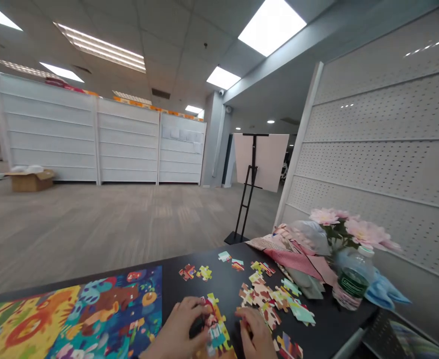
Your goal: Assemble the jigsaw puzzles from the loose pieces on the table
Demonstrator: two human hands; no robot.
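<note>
My left hand (187, 326) rests at the left edge of a partly joined puzzle section (216, 331) with a figure on it, its fingers bent and touching the pieces. Right of that section, my right hand (255, 331) is curled low over the black table, beside a heap of loose puzzle pieces (262, 294); a small bit of something reddish shows between its fingers, too small to name. A colourful picture sheet (107, 311) lies to the left of my left hand. A few loose pieces (204, 272) lie beyond the section.
At the right of the black table (182, 289) are crumpled pink wrapping (302, 259), pink flowers (365, 232), a clear bottle (354, 279) and a blue cloth (386, 289). A black easel (246, 194) stands behind, near a perforated white panel (372, 139).
</note>
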